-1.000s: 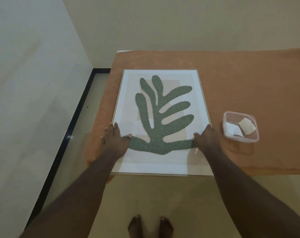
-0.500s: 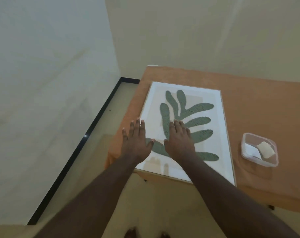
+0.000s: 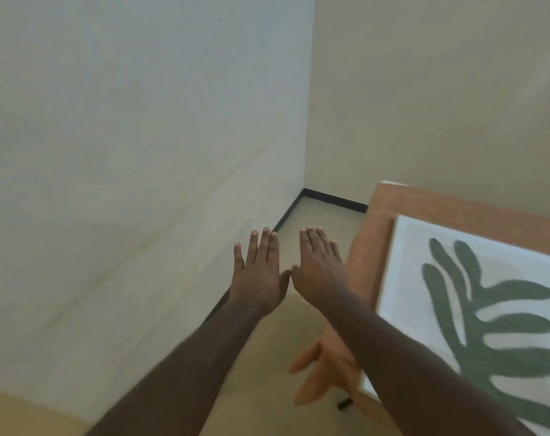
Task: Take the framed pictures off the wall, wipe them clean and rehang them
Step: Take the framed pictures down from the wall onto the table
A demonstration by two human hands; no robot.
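Both hands [image 3: 291,278] have left the framed picture [image 3: 475,313].

Bare room corner: plain walls [image 3: 141,136], dark skirting [image 3: 333,198], cloth-covered table [image 3: 377,221].

Both hands, left [image 3: 259,272] and right [image 3: 319,267], flat, empty, left of framed picture [image 3: 475,309] on table [image 3: 377,221].

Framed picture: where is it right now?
In the head view the framed picture lies flat on the orange-covered table at the right edge, right of both hands, which touch nothing; the right hand is nearest.
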